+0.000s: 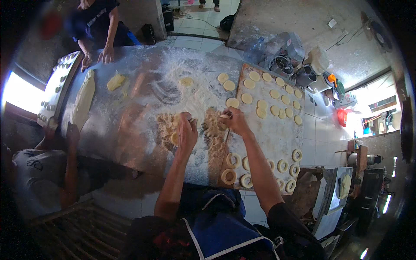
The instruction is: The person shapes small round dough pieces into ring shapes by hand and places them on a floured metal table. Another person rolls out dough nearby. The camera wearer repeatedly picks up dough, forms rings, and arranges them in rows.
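Illegible lettering point(96, 19) on dark shirt point(96, 9), black print point(33, 164) on grey shirt point(41, 174).

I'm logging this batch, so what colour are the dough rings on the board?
The dough rings are pale cream-yellow, best seen in the head view.

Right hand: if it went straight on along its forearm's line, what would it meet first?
Probably the pale, flat, round dough disc just beyond the right hand, by the left edge of the flour-dusted brown board. Height is unclear from this view, so it might pass above.
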`<state>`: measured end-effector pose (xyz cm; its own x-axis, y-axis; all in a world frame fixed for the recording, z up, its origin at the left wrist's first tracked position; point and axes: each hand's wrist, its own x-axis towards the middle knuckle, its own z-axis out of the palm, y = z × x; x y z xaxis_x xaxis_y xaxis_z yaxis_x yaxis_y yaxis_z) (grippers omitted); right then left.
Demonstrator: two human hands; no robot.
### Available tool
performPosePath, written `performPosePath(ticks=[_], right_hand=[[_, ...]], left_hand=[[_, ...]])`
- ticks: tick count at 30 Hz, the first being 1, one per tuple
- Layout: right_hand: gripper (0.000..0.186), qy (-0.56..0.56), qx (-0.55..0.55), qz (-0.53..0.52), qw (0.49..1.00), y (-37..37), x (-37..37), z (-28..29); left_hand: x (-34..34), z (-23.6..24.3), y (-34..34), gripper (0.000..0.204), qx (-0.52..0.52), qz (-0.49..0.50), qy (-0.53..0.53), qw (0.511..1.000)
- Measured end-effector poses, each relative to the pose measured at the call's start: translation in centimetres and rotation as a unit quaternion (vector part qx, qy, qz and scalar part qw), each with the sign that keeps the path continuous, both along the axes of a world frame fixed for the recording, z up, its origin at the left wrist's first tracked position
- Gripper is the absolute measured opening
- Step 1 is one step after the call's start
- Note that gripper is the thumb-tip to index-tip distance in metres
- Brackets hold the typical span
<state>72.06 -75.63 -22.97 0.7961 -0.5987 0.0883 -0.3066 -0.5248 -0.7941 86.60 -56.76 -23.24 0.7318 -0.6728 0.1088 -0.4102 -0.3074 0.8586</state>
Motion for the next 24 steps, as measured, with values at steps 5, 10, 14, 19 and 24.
performPosePath(ticks=[5, 10, 14, 19, 24], right_hand=[[0.041, 0.099, -0.012, -0.017, 0.995, 3.3, 6.5, -0.7], [0.036, 0.199, -0.145, -0.08, 0.966, 5.3, 5.8, 0.8], [0.023, -0.007, 0.196, -0.082, 0.977, 7.2, 4.2, 2.7], [0.031, -0.119, 0.241, -0.129, 0.955, 10.1, 3.2, 4.9], [0.042, -0.098, 0.156, -0.144, 0.972, 10.9, 3.0, 6.5]], left_hand=[[3.0, 0.8, 2.9, 0.032, 0.016, 0.042, -0.155, 0.987], [2.1, 0.6, 3.4, 0.03, -0.079, -0.02, -0.133, 0.988], [1.1, 0.9, 2.4, 0.037, -0.106, -0.059, 0.186, 0.975], [0.4, 2.3, 1.5, 0.03, -0.2, -0.128, 0.439, 0.867], [0.5, 4.2, 1.5, 0.03, -0.172, -0.156, 0.393, 0.89]])
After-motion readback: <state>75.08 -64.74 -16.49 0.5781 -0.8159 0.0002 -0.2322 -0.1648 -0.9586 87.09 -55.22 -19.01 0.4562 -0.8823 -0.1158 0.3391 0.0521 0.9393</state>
